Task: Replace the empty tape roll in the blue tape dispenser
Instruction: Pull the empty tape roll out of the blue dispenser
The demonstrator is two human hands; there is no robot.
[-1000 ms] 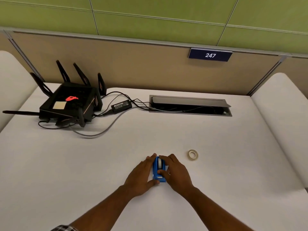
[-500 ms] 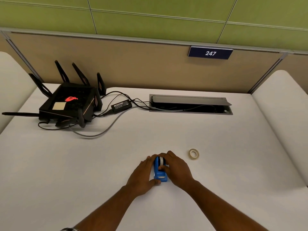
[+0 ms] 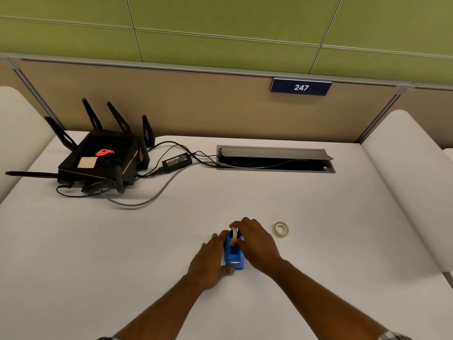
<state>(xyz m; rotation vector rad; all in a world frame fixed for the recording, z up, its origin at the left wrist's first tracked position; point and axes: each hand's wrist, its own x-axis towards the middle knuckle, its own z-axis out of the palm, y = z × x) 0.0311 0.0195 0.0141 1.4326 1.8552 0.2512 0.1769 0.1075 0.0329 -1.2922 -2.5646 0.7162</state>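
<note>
The small blue plastic tape dispenser (image 3: pixel 234 253) stands on the white counter (image 3: pixel 318 278) between both hands, its long axis running away from the person. The left hand (image 3: pixel 210 260) lies flat against its left side, fingers pressed together, steadying it. The right hand (image 3: pixel 255 244) pinches a white roll (image 3: pixel 234 233) seated at the dispenser's far end; whether that roll is spent I cannot tell. A pale ring of tape (image 3: pixel 281 228) lies apart on the right, nearer the right hand.
</note>
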